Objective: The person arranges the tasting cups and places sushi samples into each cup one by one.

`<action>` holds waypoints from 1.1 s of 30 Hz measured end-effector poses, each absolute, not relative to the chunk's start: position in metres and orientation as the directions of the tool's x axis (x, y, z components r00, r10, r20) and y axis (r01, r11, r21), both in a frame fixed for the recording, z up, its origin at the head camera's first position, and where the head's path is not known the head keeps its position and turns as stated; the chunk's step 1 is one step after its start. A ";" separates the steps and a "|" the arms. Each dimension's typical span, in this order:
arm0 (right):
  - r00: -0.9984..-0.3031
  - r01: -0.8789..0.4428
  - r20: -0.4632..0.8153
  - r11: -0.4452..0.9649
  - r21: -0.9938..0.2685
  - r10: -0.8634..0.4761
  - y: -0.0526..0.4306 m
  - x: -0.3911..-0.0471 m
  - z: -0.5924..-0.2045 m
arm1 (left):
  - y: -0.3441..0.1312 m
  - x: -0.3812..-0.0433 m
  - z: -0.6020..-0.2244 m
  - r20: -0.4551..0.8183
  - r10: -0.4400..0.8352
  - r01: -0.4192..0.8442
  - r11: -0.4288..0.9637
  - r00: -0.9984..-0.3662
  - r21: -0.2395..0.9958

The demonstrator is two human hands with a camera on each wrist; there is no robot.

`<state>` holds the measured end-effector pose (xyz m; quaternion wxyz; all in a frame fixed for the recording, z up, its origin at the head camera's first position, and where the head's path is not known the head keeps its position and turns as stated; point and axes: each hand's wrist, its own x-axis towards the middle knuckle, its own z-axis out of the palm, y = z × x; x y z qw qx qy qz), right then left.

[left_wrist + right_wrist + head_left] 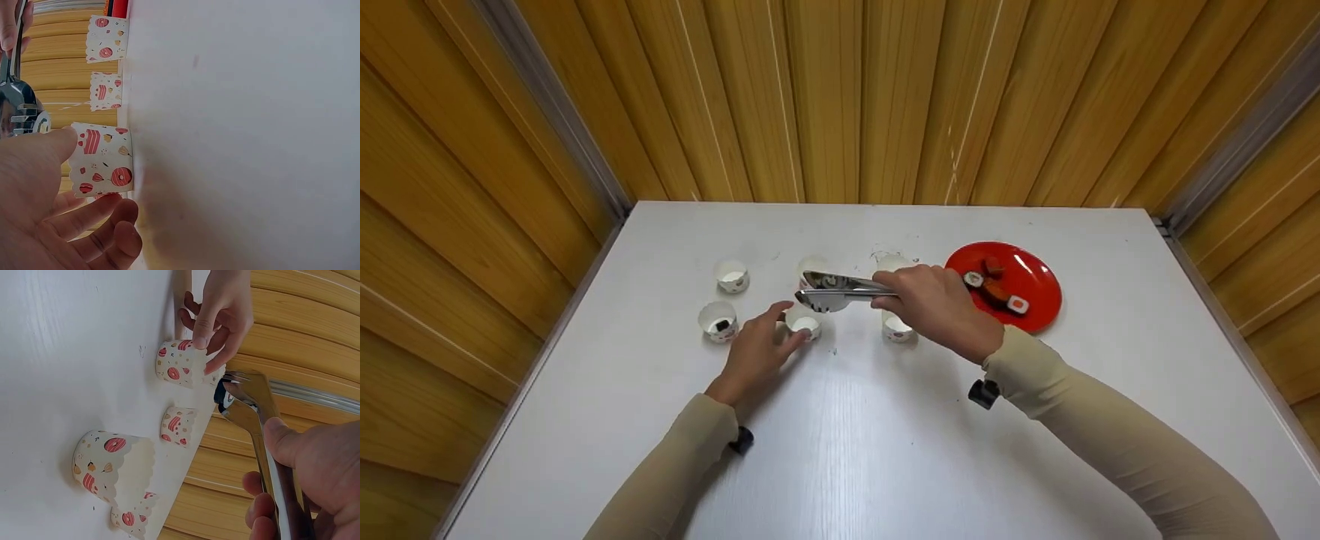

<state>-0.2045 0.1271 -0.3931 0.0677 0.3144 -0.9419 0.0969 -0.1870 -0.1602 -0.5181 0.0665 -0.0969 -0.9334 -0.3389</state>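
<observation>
My left hand (754, 351) holds a white paper baking cup (104, 160) printed with pink cakes and doughnuts, thumb at one side and fingers at the other. The cup stands upright on the table. My right hand (936, 304) grips metal serving tongs (859, 291), which point left above the cups. Between the tongs' ends is a small sushi roll (222, 395) with a dark wrap and white filling, partly hidden by the metal. Left of my left hand, another baking cup (709, 318) has a dark piece (722, 325) inside.
More baking cups stand about: one at the back left (731, 277), one under my right hand (898, 330), and others partly hidden by the tongs and hand. A red plate (1046, 300) with several sushi pieces (1018, 304) lies at the right. Wood-look panels (825, 105) rise behind the white table.
</observation>
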 end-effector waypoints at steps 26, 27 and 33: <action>-0.764 -0.645 0.195 0.736 -0.204 -0.615 0.110 -0.200 -0.403 | -0.161 -0.186 -0.519 0.182 0.142 0.227 0.742 -0.973 0.631; -0.762 -0.648 0.197 0.734 -0.205 -0.617 0.110 -0.200 -0.404 | -0.161 -0.187 -0.519 0.184 0.145 0.230 0.738 -0.972 0.634; -0.762 -0.647 0.206 0.737 -0.197 -0.614 0.108 -0.200 -0.405 | -0.161 -0.187 -0.520 0.205 0.157 0.254 0.720 -0.966 0.645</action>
